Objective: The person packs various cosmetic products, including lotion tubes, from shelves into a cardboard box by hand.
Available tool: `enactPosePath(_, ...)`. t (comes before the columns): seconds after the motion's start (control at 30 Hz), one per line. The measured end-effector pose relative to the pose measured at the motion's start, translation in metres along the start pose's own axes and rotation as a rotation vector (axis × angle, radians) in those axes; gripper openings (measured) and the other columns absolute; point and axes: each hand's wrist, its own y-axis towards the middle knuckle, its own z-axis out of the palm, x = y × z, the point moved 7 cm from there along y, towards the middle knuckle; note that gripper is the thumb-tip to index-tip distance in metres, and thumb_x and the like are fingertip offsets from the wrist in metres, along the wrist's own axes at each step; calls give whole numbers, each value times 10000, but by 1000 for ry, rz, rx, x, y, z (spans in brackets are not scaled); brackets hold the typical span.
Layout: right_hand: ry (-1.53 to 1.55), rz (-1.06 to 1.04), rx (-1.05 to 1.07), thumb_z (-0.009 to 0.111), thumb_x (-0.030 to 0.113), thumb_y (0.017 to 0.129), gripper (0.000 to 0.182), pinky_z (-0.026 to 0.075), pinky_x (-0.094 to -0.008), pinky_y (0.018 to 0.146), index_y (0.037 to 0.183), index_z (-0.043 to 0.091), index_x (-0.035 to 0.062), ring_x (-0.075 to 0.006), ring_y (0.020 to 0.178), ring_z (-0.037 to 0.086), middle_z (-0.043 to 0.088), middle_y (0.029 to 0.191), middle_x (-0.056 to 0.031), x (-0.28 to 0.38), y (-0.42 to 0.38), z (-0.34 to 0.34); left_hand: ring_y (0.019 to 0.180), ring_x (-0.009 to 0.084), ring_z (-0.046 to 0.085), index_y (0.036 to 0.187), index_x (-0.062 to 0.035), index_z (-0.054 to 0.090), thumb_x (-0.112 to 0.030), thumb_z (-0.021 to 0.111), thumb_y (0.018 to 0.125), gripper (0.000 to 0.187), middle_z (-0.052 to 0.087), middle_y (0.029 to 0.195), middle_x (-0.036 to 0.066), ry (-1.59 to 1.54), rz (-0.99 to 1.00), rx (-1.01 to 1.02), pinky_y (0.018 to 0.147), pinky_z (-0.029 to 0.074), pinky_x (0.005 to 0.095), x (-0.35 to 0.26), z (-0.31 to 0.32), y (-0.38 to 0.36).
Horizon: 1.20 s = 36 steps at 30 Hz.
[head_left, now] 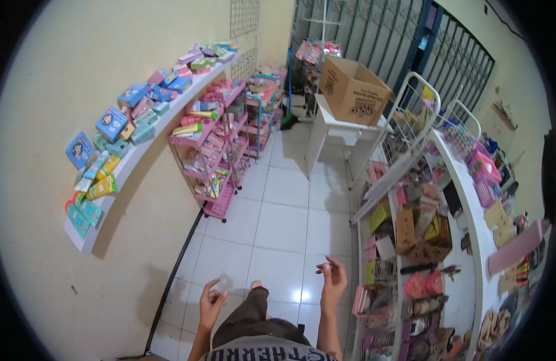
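My left hand (211, 304) hangs over the floor beside my thigh, fingers loosely apart, with nothing in it. On the other side, my right hand (333, 281) is raised a little higher, its fingers spread and holding nothing. Neither hand touches any object. The white wall shelf (79, 237) with boxes and tubes is up and left of my left hand. Nearest to my right hand stands the white display counter (474, 253), whose lower shelves carry bags, pouches and an open brown carton (405, 231).
Pink rolling carts (197, 139) with packaged goods line the left wall. Ahead, a large cardboard box (349, 90) sits on a white table (333, 120). A white wire rack (404, 144) stands at the right. Behind is a folding metal gate (374, 36). White floor tiles (278, 225) run between.
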Motion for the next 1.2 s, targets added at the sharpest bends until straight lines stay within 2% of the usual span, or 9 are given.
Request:
enactPosePath(0.1, 7, 43, 135, 509, 79, 802, 372, 445, -255, 628, 1153, 419, -7, -128, 683, 537, 573, 783, -109, -3, 37, 37, 485, 35, 325, 1144, -24, 379, -101, 549, 777, 411, 386, 525, -32, -21, -140, -109, 453, 248, 183, 6, -18, 15)
enactPosePath(0.2, -74, 120, 271, 547, 101, 777, 401, 451, -243, 635, 1147, 432, -4, -126, 626, 568, 603, 730, -93, -25, 79, 69, 484, 34, 306, 1160, -28, 370, -119, 540, 779, 428, 361, 524, -46, -68, -112, -357, 455, 228, 177, 11, -30, 50)
enactPosePath(0.3, -112, 138, 305, 551, 113, 776, 429, 453, -240, 601, 1166, 415, 0, -126, 625, 575, 608, 747, -96, -53, 112, 90, 485, 33, 308, 1175, -28, 357, -131, 542, 778, 450, 353, 525, -50, -100, -29, -442, 453, 226, 176, 5, -39, 97)
enactPosePath(0.63, -179, 112, 298, 548, 115, 777, 432, 446, -221, 553, 1171, 409, 7, -133, 623, 585, 609, 755, -85, -74, 255, 170, 482, 29, 344, 1056, -32, 479, -134, 517, 789, 289, 422, 597, -22, -164, -161, -363, 420, 248, 161, -14, -21, 296)
enactPosePath(0.8, -148, 83, 206, 534, 123, 789, 298, 446, -224, 576, 1052, 485, -8, -130, 639, 577, 603, 733, -84, -71, 313, 189, 489, 17, 313, 848, -32, 524, -131, 502, 814, 108, 395, 577, -44, -164, -75, -162, 426, 228, 163, -43, 26, 408)
enactPosePath(0.9, -122, 72, 185, 494, 163, 818, 206, 437, -241, 597, 885, 537, -27, -134, 638, 558, 593, 719, -92, -80, 348, 195, 487, 27, 309, 696, -47, 479, -171, 463, 840, 191, 379, 560, -38, -134, -66, -74, 424, 228, 176, -66, 61, 466)
enactPosePath(1.03, -140, 7, 229, 395, 276, 866, 397, 420, -270, 606, 669, 551, -31, -155, 634, 542, 579, 682, -104, -105, 401, 208, 469, 58, 295, 562, -74, 370, -289, 344, 889, 392, 347, 526, -29, -101, 48, 56, 420, 217, 218, -71, 102, 538)
enactPosePath(1.1, -176, -10, 240, 358, 306, 874, 453, 422, -272, 610, 641, 549, -31, -165, 630, 544, 574, 657, -104, -119, 432, 216, 452, 73, 277, 534, -74, 340, -358, 260, 897, 468, 320, 501, -26, 32, 147, 21, 418, 202, 238, -78, 120, 565)
enactPosePath(1.2, -199, -28, 319, 358, 291, 874, 440, 426, -271, 614, 648, 548, -35, -166, 626, 551, 571, 633, -101, -125, 489, 235, 428, 73, 267, 509, -81, 324, -428, 227, 887, 522, 284, 468, -28, 13, 49, 48, 408, 193, 239, -64, 149, 608)
